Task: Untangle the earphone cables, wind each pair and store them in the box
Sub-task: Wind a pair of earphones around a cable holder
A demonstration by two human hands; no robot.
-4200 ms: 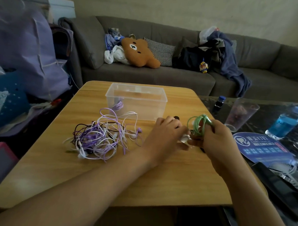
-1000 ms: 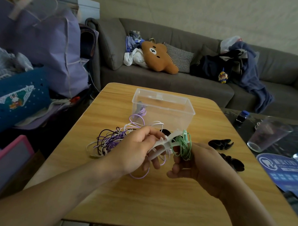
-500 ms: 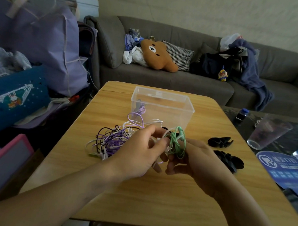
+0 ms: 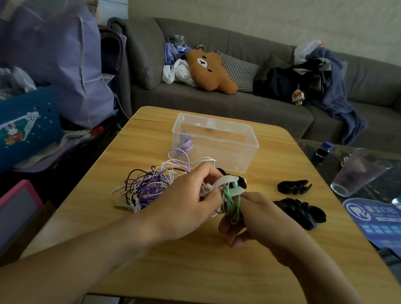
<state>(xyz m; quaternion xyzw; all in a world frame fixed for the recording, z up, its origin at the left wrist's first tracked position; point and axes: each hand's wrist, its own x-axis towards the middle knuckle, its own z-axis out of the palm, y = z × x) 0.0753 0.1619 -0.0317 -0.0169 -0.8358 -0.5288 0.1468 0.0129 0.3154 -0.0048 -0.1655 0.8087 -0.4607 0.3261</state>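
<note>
Wooden table fronts grey sofa, holding clear box.

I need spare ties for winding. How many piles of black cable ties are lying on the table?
2. One small pile of black ties lies right of the hands; a bigger pile lies just nearer, beside the right hand. More may be hidden behind the hands.

Arms: both forearms are bare, no sleeve shows on them.
Left hand: no glove, no ring seen.
Right hand: no glove, wrist without a watch.
</note>
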